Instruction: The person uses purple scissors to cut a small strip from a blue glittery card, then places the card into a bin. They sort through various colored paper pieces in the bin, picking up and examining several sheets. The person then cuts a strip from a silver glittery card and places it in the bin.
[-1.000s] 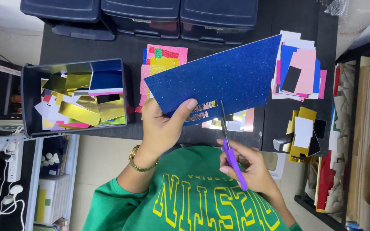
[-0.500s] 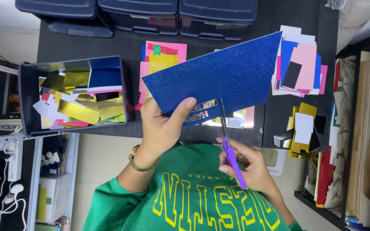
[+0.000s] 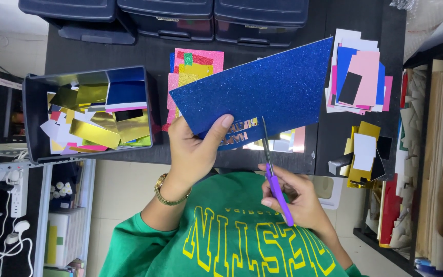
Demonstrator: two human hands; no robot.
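My left hand point(image 3: 193, 151) pinches the near left corner of a large blue glitter sheet point(image 3: 262, 92), held up over the dark table point(image 3: 144, 56). My right hand point(image 3: 296, 200) grips purple-handled scissors point(image 3: 275, 182), whose blades point up and meet the sheet's lower edge. A gold watch sits on my left wrist. Green sleeves cover both arms.
A dark box point(image 3: 34, 123) of gold, blue and white paper scraps stands at the left. Pink and gold glitter sheets point(image 3: 193, 66) lie under the blue one. Stacked paper pieces point(image 3: 360, 74) and gold scraps point(image 3: 362, 154) lie at the right. Dark drawers point(image 3: 165, 15) line the far edge.
The blue sheet has tilted and shifted slightly; the scissors stay at its lower edge. Both hands keep their grips.
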